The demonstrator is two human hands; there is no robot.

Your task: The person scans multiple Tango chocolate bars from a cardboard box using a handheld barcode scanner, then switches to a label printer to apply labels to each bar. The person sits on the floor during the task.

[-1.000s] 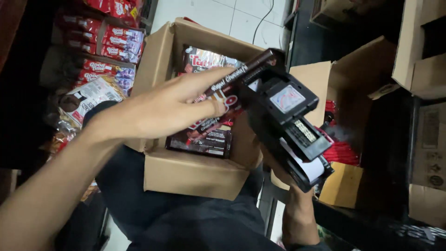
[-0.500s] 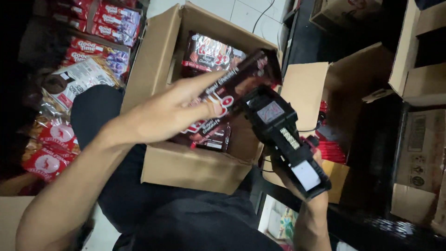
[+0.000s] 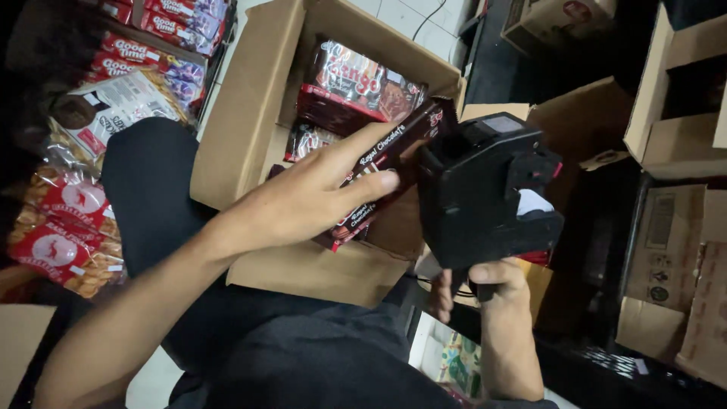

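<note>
My left hand (image 3: 303,201) grips a dark brown wafer pack (image 3: 394,148) held tilted above an open cardboard box (image 3: 250,113). My right hand (image 3: 485,288) clasps the handle of a black label gun (image 3: 485,189), whose head presses against the pack's right end. Inside the box lie more dark red and brown snack packs (image 3: 356,79). My dark trousers (image 3: 151,189) show beneath the box.
Bagged and boxed snacks (image 3: 68,220) are stacked on shelves at the left. Other cardboard boxes (image 3: 681,136) stand at the right and upper right, with one more (image 3: 666,303) at the lower right. A dark rack (image 3: 591,227) sits between them.
The label gun has swung from lying face-up below the pack to standing upright with its head against the pack's end. My left hand keeps hold of the pack.
</note>
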